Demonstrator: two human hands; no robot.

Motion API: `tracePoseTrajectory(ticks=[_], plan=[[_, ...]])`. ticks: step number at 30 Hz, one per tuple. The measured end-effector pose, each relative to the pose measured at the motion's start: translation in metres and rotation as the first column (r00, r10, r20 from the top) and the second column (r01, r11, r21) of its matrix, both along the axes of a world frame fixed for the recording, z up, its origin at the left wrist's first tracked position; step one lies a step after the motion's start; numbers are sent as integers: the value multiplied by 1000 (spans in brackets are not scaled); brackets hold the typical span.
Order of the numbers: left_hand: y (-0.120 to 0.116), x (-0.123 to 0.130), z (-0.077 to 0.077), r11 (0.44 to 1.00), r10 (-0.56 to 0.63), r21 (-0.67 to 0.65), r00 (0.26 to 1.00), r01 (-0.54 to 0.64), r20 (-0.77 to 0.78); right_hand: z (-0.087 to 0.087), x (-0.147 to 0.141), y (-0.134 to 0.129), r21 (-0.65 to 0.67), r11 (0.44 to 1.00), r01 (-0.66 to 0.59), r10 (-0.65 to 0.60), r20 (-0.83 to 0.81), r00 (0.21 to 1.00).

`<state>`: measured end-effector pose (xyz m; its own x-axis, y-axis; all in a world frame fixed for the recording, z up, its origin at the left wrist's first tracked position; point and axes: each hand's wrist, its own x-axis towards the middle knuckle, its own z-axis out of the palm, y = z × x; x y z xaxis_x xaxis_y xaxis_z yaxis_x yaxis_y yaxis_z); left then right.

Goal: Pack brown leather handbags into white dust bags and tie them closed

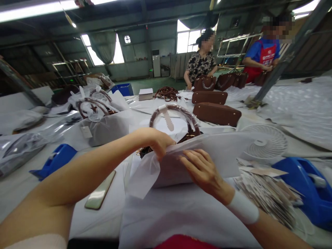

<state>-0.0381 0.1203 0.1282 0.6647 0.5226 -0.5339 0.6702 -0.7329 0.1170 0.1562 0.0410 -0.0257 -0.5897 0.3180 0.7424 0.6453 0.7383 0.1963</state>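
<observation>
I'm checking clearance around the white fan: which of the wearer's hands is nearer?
Right. The right hand lies against the white sheet, left of the white fan; the left hand is farther left, gripping the sheet's upper edge.

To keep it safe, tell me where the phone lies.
In the head view, the phone lies lower left, just below the left forearm and left of the wrapped bag.

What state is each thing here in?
Left hand, gripping the white paper.
Right hand, open against the paper.
White paper, raised against the near handbag.
Near handbag, partly covered, handle upright in clear wrap.
Phone, lying flat.
Two brown handbags, tipped with bases showing.
Paper slips, loosely heaped.
White fan, cannot tell if running.
Ceiling light, lit.
</observation>
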Motion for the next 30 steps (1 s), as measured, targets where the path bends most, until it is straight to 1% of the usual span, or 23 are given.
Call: tracePoseTrajectory(ticks=[2, 3, 5, 8, 10, 12, 13, 15, 17, 18, 19, 21, 23, 27, 30], plan=[[7, -2, 9, 992, -14, -125, 999, 19, 43, -3, -5, 16, 6, 999, 34, -34, 25, 999], [11, -2, 11, 986, -4, -167, 998, 14, 65, -2, -6, 21, 19, 998, 53, -54, 36, 998], [19, -4, 13, 981, 92, -181, 987, -67, 132, -2, -7, 27, 48, 995, 91, -93, 50, 994], [27, -5, 9, 964, 218, -195, 958, -182, 187, -4, -7, 30, 74, 986, 148, -153, 60, 986], [30, -4, 6, 954, 250, -223, 944, -202, 216, -8, -7, 31, 79, 981, 180, -185, 71, 980], [32, -2, 3, 940, 300, -247, 915, -235, 271, -11, -7, 33, 72, 978, 194, -200, 90, 976], [33, 0, 2, 936, 329, -227, 896, -268, 299, -13, -7, 34, 61, 978, 198, -203, 100, 974], [35, 5, -3, 932, 361, -107, 871, -346, 331, -16, -6, 36, 31, 979, 200, -202, 118, 972], [37, 10, -10, 922, 346, 56, 882, -382, 320, -19, -6, 37, 8, 981, 194, -194, 124, 973], [38, 13, -14, 923, 323, 113, 900, -368, 294, -21, -6, 37, -1, 981, 192, -190, 124, 974], [39, 15, -17, 927, 303, 136, 913, -348, 272, -22, -6, 36, -9, 982, 191, -188, 122, 975], [41, 20, -22, 938, 279, 140, 929, -318, 242, -23, -5, 35, -16, 983, 184, -181, 113, 977], [42, 24, -24, 938, 274, 154, 936, -310, 219, -21, -4, 34, -18, 985, 171, -168, 114, 979], [44, 30, -25, 924, 281, 204, 937, -323, 210, -11, -2, 35, -20, 991, 132, -129, 114, 985], [41, 36, -25, 904, 267, 265, 928, -335, 262, -2, -5, 39, -20, 993, 117, -114, 96, 989]])
